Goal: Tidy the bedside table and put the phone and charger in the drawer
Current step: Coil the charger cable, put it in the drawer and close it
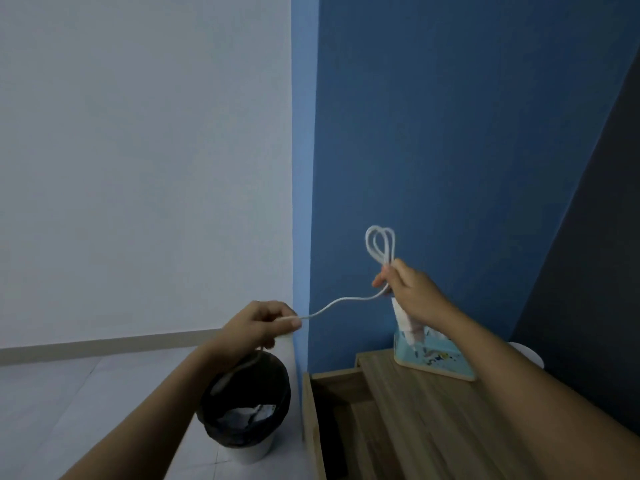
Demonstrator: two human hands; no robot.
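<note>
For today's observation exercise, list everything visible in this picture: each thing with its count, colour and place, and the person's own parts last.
charger cable: one, white, strung between both hands, looped above the right
charger plug: one, white, hanging below the right hand
tissue box: one, light blue, on the bedside table by the wall
bedside table: one, wood-brown, lower right
drawer: one, wood-brown, open
waste bin: one, black liner, on the floor
left hand: pinching the cable
right hand: gripping the loops

White cable (349, 301), blue wall (450, 133), black bin liner (246, 403).
</note>
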